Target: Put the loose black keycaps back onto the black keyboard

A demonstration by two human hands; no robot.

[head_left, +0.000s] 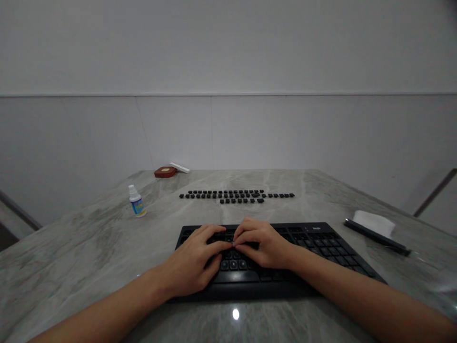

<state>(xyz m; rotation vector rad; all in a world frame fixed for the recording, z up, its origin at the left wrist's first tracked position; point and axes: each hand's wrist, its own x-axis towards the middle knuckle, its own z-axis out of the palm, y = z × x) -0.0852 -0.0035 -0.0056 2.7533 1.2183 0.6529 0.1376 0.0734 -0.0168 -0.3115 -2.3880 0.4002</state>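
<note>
A black keyboard point(246, 289) lies on the table before me, with some of its key positions bare and showing round sockets. My left hand point(194, 259) rests over its left part, index finger stretched toward the middle, thumb apart from it. From the right, my right hand point(262, 243) reaches over the keys with thumb and index finger pinched together. The fingertips of both hands meet at one spot, where a tiny pale speck shows; what the pinch holds is too small to tell. Beyond the keyboard, loose black keycaps point(235, 195) lie in rows.
A small white bottle with a blue label point(138, 207) stands at the left. Farther back are a reddish-brown case point(165, 172) and a white strip-like object point(180, 167). At the right, a dark slim rod point(376, 237) lies by a white cloth or tissue point(373, 223). A wall point(250, 133) bounds the marbled table point(89, 247).
</note>
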